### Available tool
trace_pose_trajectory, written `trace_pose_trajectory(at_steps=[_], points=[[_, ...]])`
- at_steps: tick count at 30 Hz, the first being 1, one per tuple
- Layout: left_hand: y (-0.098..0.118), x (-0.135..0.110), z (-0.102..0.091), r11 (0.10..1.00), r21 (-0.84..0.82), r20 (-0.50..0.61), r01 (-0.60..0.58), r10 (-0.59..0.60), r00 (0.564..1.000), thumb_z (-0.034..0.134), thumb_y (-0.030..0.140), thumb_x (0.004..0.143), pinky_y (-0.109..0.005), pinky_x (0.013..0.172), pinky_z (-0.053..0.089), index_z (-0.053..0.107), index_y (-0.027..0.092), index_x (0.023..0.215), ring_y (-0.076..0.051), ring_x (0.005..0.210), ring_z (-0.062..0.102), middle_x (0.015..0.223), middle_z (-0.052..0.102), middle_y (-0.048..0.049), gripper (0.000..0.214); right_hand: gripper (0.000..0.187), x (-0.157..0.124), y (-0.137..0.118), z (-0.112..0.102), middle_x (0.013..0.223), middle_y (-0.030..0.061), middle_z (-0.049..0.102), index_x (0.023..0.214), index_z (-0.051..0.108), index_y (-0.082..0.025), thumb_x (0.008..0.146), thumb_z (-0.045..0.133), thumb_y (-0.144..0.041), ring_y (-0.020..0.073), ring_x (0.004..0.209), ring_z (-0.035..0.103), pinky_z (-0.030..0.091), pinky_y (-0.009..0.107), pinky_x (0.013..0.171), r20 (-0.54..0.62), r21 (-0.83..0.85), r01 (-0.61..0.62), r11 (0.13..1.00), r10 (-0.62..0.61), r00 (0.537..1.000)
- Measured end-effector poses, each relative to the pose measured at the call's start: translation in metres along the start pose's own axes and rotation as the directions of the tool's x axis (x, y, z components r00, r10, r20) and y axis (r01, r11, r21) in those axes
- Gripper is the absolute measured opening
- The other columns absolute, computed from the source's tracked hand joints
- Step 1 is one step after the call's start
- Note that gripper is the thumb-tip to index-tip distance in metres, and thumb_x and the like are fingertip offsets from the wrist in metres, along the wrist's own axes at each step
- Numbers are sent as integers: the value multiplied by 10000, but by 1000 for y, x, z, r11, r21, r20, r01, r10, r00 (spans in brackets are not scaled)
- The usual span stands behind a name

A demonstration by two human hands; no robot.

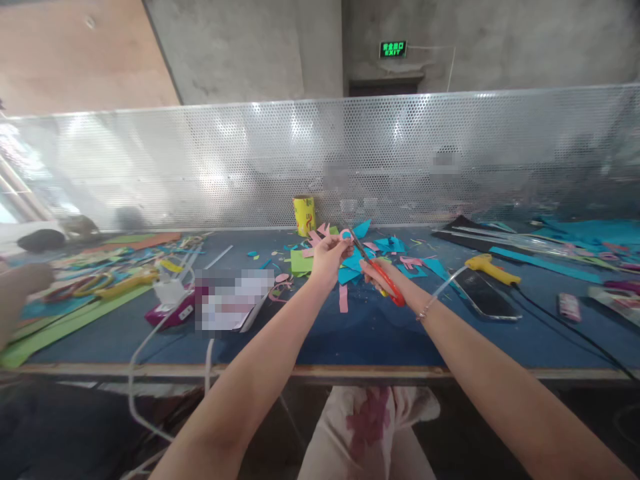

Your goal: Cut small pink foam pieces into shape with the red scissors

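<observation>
Note in the foreground a blue tabletop (pixel 370 340), with a purple power strip (pixel 173 310) to the left and, to the right, a dark phone (pixel 487 293) beside a yellow glue gun (pixel 493 269). Find at centre the right hand (pixel 373 275), fingers gripping red-handled scissors (pixel 389 283), and the left hand (pixel 329 255), fingertips pinching a small pink-and-blue paper piece (pixel 345 235) next to the blades. Cannot tell blade contact. Record paper scraps (pixel 350 275) beneath and around; farther back, an upright yellow roll (pixel 304 217) before a perforated metal screen (pixel 240 167)
</observation>
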State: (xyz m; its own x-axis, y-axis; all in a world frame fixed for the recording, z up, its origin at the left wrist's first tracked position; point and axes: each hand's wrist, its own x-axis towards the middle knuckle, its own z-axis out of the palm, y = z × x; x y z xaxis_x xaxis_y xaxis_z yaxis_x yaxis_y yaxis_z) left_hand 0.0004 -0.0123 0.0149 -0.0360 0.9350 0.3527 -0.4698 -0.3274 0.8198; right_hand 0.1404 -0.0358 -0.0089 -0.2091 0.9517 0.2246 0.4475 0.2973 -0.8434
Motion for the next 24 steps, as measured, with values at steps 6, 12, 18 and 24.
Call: trace_pose_trajectory(at_steps=[6, 12, 18, 24], points=[[0, 0, 1, 999, 31, 4, -13, 13, 1000, 705, 188, 613, -209, 562, 434, 516, 150, 656, -60, 509, 523, 547, 542, 37, 198, 514, -4, -8, -2, 470, -22, 419, 561, 439, -177, 748, 428, -656, 79, 398, 393, 320, 229, 416, 32, -21, -26, 999, 27, 999], [0, 0, 1, 997, 63, 14, -47, 47, 999, 691, 197, 635, -211, 560, 430, 503, 157, 649, -54, 479, 504, 517, 525, 48, 194, 449, -6, -12, -1, 501, -17, 454, 601, 442, -183, 757, 469, -603, 74, 394, 379, 312, 228, 411, 55, 79, -76, 994, 72, 996], [0, 0, 1, 995, 81, 23, -51, 49, 999, 695, 219, 635, -211, 548, 427, 500, 158, 651, -52, 472, 490, 518, 526, 49, 205, 440, -8, -16, -1, 480, -28, 427, 583, 436, -183, 771, 462, -579, 73, 391, 366, 302, 225, 410, 61, 81, -52, 995, 47, 997], [-1, 1, 0, 994, 102, 24, -40, 38, 999, 699, 234, 633, -207, 553, 432, 499, 159, 651, -54, 482, 501, 515, 516, 52, 213, 435, -11, -20, -2, 489, -33, 426, 579, 442, -177, 765, 477, -569, 68, 390, 369, 309, 219, 409, 66, 100, -64, 993, 58, 996]])
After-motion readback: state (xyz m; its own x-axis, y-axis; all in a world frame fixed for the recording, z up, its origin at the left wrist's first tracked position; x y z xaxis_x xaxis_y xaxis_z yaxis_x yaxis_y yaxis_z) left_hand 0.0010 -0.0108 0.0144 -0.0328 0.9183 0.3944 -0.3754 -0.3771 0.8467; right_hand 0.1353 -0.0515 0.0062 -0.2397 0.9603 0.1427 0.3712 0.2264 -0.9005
